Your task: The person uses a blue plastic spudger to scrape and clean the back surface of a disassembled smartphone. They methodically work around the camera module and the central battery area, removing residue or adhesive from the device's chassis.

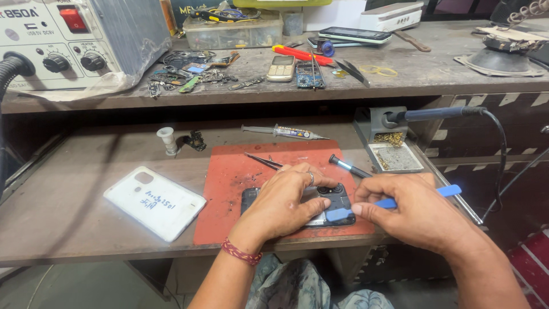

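Note:
A dark phone (337,197) with its back cover off lies on a red work mat (229,183) at the front of the lower bench shelf. My left hand (283,203) lies over the phone and presses it down, with a ring on one finger and a red thread band at the wrist. My right hand (414,212) pinches a blue plastic pry tool (394,202). The tool's flat end rests at the phone's near right corner. Much of the phone is hidden under my left hand.
A white back cover (154,201) lies left of the mat. Tweezers (264,161), a screwdriver (349,166) and a syringe (283,132) lie behind the phone. A soldering iron (434,113) rests in its stand at right. The upper shelf holds a rework station (63,40), phones and loose parts.

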